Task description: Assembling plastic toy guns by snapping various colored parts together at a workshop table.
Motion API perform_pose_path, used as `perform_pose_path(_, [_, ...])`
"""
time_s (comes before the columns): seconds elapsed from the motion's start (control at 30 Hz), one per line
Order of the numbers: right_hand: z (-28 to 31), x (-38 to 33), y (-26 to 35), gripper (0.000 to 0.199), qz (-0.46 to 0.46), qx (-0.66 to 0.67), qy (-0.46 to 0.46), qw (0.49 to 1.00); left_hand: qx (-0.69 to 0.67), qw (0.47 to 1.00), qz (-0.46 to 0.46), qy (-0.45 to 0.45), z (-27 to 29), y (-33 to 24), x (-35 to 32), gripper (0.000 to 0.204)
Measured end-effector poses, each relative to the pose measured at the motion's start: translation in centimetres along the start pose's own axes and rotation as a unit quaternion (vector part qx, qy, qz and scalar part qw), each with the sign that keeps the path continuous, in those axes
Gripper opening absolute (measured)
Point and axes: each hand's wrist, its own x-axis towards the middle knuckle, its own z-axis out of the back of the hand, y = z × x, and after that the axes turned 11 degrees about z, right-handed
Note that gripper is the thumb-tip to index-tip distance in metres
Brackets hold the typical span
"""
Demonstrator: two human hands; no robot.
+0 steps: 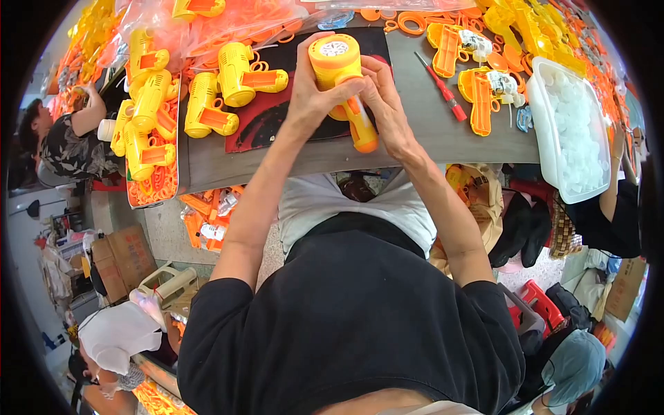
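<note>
A yellow and orange toy gun (336,69) is between my two hands above the table, its round white holed front facing up and its handle tilted toward me. My left hand (304,93) wraps the left side of the barrel, with the thumb across it. On the other side, my right hand (386,104) grips near the joint of barrel and handle, fingers curled round. Beneath them lies a dark mat (259,128) with red markings. Similar yellow toy guns (238,76) lie left of my hands. A red screwdriver (443,90) rests to the right.
Open orange half shells (477,104) with white mechanisms lie beyond the screwdriver. A white bin (546,138) of translucent round parts stands at the right edge. More yellow guns sit on a box (153,197) of orange parts at left. Other people work on both sides.
</note>
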Motion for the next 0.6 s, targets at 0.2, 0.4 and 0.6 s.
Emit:
perform_pose_path(0.2, [-1.0, -0.8, -0.4, 0.047, 0.003, -0.011, -0.028, 1.0, -0.016, 0.999, -0.007, -0.041, -1.3, 1.1, -1.3, 0.073])
perform_pose_path(0.4, [-1.1, 1.0, -0.3, 0.049, -0.032, -0.042, -0.074, 0.996, 0.016, 0.995, -0.022, -0.1, -1.6, 2.0, 0.5, 0.054])
perform_pose_path(0.6, [0.6, -3.8, 0.5, 0.049, -0.066, -0.061, -0.116, 0.989, 0.023, 0.996, -0.082, -0.026, 0.7, 0.8, 0.7, 0.066])
